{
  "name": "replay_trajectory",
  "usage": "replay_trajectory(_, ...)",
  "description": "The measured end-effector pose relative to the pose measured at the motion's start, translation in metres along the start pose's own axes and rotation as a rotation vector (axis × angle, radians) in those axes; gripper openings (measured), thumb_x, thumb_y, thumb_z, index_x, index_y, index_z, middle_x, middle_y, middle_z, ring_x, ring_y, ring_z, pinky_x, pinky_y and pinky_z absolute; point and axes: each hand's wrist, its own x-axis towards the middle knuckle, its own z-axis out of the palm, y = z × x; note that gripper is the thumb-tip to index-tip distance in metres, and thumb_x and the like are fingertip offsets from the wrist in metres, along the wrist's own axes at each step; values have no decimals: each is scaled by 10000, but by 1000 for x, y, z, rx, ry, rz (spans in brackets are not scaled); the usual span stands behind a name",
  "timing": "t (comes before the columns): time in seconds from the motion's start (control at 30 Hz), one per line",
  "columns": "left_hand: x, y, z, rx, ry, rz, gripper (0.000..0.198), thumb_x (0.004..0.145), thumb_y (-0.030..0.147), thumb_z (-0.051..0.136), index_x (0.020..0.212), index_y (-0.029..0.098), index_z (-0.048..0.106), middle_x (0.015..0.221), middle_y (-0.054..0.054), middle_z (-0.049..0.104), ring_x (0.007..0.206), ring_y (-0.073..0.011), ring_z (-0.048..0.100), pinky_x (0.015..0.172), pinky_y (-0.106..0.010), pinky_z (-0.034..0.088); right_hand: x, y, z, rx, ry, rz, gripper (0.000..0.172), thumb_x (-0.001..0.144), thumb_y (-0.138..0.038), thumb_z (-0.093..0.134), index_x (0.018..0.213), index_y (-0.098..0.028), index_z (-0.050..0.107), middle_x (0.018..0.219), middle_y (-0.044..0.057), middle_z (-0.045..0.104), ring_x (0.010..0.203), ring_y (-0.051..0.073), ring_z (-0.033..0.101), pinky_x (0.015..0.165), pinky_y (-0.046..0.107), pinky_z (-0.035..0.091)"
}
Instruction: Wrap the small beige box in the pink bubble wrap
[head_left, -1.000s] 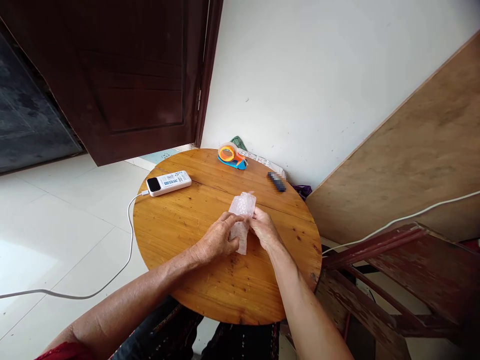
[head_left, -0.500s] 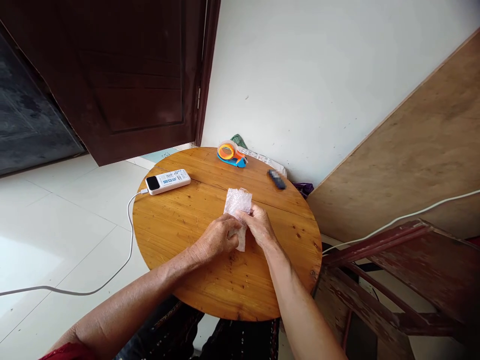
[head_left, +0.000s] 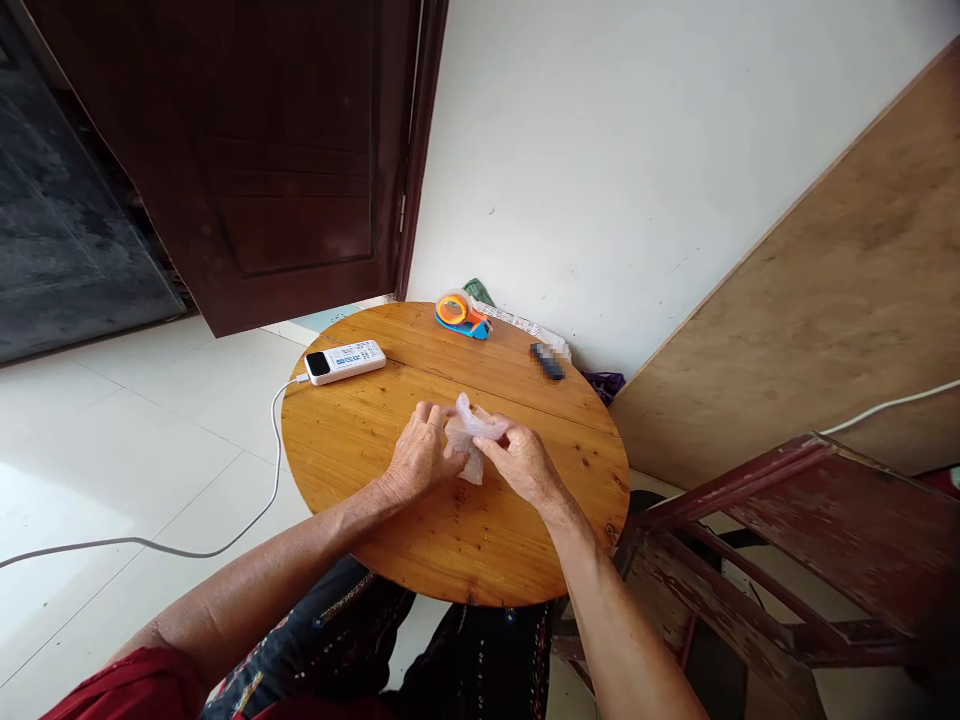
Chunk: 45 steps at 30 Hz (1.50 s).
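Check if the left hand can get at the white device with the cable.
Probably yes: nothing visible stands between the left hand and the white device. That hand is at the plastic wrap, though, so may need to leave it.

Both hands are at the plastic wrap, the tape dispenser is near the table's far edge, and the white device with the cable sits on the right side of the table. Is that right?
Not quite: the white device with the cable sits on the left side of the table, as the head view shows. Left hand, right hand, plastic wrap and tape dispenser are as stated.
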Motion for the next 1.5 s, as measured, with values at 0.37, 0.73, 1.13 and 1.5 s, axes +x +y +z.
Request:
replay_trajectory(0.37, 5, -26, -18, -182, -308, 374, 241, 742, 190, 716, 968, 175, 633, 1230, -125, 621, 1126, -270, 602, 980, -414, 475, -57, 11, 14, -340, 65, -323, 405, 781, -237, 703, 1166, -221, 578, 1293, 132, 643, 1203, 301, 598, 967, 462, 469)
replay_trajectory(0.73, 6, -21, -10, -199, -214, 235, 228, 765, 192, 660, 992, 176, 642, 1013, -63, 685, 934, -218, 619, 847, -337, 482, -44, 16, 23, 68, 157, -25, 181, 860, -365, 621, 963, -216, 622, 969, 45, 712, 893, 216, 664, 792, 323, 518)
replay_trajectory(1.13, 1, -23, -1, -976, -453, -63, 632, 685, 363, 783, 1213, 170, 493, 1107, -77, 636, 971, -207, 616, 857, -334, 497, -35, 20, 15, 221, 49, 202, 293, 859, -466, 570, 870, -183, 648, 817, 14, 679, 762, 189, 600, 702, 288, 472)
replay_trajectory(1.5, 9, -29, 10, -1047, -363, -144, 882, 662, 373, 826, 1409, 179, 399, 1026, -62, 635, 880, -179, 614, 816, -329, 488, -21, 19, 29, 267, 226, 128, 268, 843, -425, 614, 928, -195, 722, 908, 59, 753, 832, 229, 678, 758, 324, 521)
